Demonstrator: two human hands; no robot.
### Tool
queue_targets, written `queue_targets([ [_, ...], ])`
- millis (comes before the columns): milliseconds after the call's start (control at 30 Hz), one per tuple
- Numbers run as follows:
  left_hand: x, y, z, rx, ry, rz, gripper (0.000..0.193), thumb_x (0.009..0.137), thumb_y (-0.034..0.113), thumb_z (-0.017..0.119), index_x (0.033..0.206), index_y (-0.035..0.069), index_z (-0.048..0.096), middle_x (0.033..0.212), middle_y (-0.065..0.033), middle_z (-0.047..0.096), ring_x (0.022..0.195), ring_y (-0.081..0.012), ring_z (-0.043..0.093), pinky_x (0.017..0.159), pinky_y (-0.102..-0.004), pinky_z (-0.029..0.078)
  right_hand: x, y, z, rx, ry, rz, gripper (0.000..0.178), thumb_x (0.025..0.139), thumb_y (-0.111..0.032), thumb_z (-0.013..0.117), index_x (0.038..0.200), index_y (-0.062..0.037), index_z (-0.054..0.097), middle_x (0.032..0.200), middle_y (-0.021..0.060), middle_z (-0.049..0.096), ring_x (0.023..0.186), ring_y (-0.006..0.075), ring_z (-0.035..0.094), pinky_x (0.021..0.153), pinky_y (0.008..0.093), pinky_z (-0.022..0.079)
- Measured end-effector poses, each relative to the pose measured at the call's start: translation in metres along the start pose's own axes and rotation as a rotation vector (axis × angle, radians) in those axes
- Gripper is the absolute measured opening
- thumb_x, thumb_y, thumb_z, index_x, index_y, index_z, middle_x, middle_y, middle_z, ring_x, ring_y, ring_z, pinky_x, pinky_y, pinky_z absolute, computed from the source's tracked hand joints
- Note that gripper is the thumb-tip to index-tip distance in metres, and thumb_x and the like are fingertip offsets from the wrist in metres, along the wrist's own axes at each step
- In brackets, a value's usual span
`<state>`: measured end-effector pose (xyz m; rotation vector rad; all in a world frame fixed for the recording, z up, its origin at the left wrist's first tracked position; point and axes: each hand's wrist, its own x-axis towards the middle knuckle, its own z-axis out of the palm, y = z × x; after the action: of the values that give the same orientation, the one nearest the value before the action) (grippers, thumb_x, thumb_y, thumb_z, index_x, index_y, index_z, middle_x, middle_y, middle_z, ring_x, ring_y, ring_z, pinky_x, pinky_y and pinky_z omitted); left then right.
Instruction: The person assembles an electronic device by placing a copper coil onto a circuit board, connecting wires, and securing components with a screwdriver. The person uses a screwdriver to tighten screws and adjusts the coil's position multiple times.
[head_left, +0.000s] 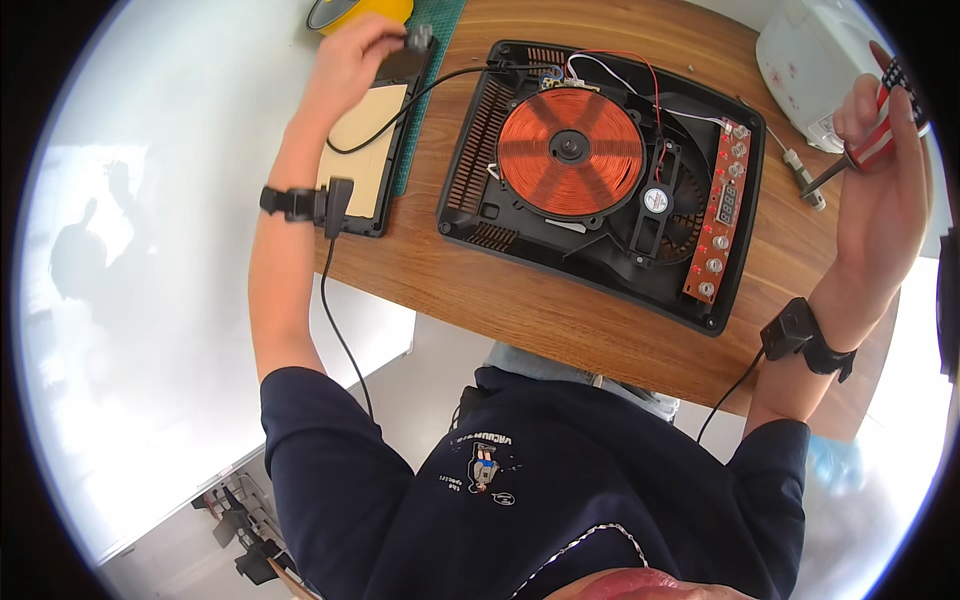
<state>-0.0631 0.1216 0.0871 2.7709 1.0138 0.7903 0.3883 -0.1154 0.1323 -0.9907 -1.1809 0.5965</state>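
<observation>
My left hand (350, 62) is raised at the upper left, its fingers closed on a dark plug (418, 38), somewhat blurred. A black cord (425, 92) runs from an opened induction cooker (590, 255) and loops toward my left wrist, where it passes out of sight. Inside the black housing lie a round copper coil (570, 150), a fan (655, 200) and a brown circuit board (716, 225) with buttons and a small display. At the far right my right hand (885, 150) grips a screwdriver (875, 145) with a red, white and star-patterned handle, its shaft pointing down and left.
A cream-backed black panel (368, 135) lies left of the cooker, over a green mat (437, 45). Beyond it sits a yellow round object (372, 12). A white container (815, 65) and a slim white tool (797, 170) are at the right. A whiteboard (150, 330) borders the wooden table (470, 285).
</observation>
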Motion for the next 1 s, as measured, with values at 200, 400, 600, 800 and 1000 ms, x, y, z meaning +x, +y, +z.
queue_targets([
  [200,0.059,-0.04,0.07,0.261,-0.038,-0.09,0.017,0.091,0.011,0.07,0.106,0.004,0.072,0.1,-0.0157,0.073,0.091,-0.0334,0.07,0.081,-0.0427,0.056,0.001,0.004,0.004,0.081,-0.011,0.027,0.045,0.109,-0.024,0.051,0.14,0.0091,0.051,0.085,0.0011,0.044,0.081,0.0129,0.043,0.078,0.0301,0.035],
  [400,0.082,-0.046,0.136,0.384,-0.208,-0.135,0.014,0.091,0.015,0.07,0.1,0.005,0.074,0.099,-0.02,0.073,0.099,-0.0405,0.069,0.087,-0.0498,0.056,0.009,0.005,-0.014,-0.171,0.113,-0.038,0.047,0.105,-0.027,0.058,0.135,0.0091,0.056,0.085,0.0016,0.054,0.08,0.011,0.051,0.079,0.0277,0.039],
  [600,0.072,-0.053,0.112,0.255,-0.077,-0.051,0.022,0.095,0.019,0.067,0.113,0.008,0.072,0.104,-0.0158,0.074,0.099,-0.0363,0.07,0.088,-0.0458,0.056,0.014,0.018,-0.037,-0.606,0.184,0.014,0.052,0.095,-0.04,0.074,0.125,0.0006,0.066,0.085,0.0002,0.062,0.078,0.0089,0.055,0.076,0.0247,0.043],
  [800,-0.005,-0.024,0.021,0.076,-0.261,-0.442,0.028,0.093,0.023,0.073,0.116,0.007,0.07,0.107,-0.0126,0.071,0.098,-0.0305,0.071,0.088,-0.0395,0.056,0.013,0.015,-0.023,-0.9,0.218,-0.017,0.044,0.095,-0.036,0.076,0.125,-0.0049,0.068,0.086,-0.0005,0.065,0.08,0.0081,0.056,0.075,0.0242,0.046],
  [1000,-0.09,-0.037,0.008,0.232,-0.274,-0.456,0.029,0.093,0.013,0.07,0.122,0.009,0.067,0.119,-0.0114,0.067,0.105,-0.0311,0.069,0.091,-0.041,0.055,-0.007,0.027,-0.031,-1.099,-0.06,0.16,0.056,0.091,-0.038,0.078,0.139,-0.0125,0.063,0.099,0.0104,0.074,0.091,0.0166,0.069,0.083,0.032,0.052],
])
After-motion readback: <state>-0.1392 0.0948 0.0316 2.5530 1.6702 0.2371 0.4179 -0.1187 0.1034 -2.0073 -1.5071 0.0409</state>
